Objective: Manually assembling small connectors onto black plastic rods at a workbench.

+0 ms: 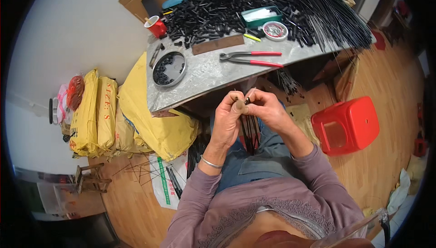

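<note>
Black rods (250, 134) hang between a worker's left hand (227, 114) and right hand (271, 109), held just off the near edge of a grey bench (206, 75) and above denim-clad knees. Thumbs and forefingers on both sides are pinched narrow, apparently closed on the rods' upper ends; dark bits show at the fingertips, though whether they are separate fittings or rod tips cannot be told. The step in hand looks to be close fingertip work on those ends. The next move would seem to call for the rods kept steady on one side while the other side makes small, exact adjustments.

On the bench, red-handled pliers (252, 60) lie nearest the worker, with a round tray (176, 74) of small black parts (163, 64) to the left. Beyond them, black tubes (209, 14) are heaped toward the far edge, and a sheaf of thin wires (345, 20) spreads at far right. A red stool (365, 120) stands on the floor to the right.
</note>
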A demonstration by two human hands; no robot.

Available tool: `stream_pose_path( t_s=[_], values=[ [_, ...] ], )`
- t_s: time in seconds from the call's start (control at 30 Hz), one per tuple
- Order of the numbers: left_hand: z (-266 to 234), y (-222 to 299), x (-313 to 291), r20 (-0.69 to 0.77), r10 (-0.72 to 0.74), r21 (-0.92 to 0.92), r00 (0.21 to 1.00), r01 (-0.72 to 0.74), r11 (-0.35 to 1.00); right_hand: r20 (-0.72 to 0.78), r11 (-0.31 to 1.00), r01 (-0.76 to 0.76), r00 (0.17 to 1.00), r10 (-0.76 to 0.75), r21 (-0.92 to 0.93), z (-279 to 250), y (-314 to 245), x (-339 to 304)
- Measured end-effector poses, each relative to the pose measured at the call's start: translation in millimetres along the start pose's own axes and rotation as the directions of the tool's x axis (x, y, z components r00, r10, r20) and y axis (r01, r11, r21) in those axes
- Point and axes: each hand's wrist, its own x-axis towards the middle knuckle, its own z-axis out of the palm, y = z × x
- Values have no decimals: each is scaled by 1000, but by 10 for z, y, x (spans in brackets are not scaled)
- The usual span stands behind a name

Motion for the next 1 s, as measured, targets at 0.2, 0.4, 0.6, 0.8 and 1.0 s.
stream_pose_path(
  t_s=[0.2,0.4,0.6,0.8,1.0],
  values=[
    [-40,-65,60,-155,161,113,975,-145,983,-125,999,-10,992,4,-53,147,164,-20],
    [-166,-5,53,-173,313,399,934,-225,889,-138,980,-107,987,84,-168,303,192,76],
    [-524,344,172,-117,121,363,986,-71,929,-28,978,-167,986,165,-124,267,238,280],
    [-1391,1018,981,-99,527,935,844,-102,339,22,966,-236,971,240,-110,286,284,497],
    [-1865,1116,1333,5,187,995,982,-23,93,29,955,-279,959,283,-101,345,310,624]
  ],
)
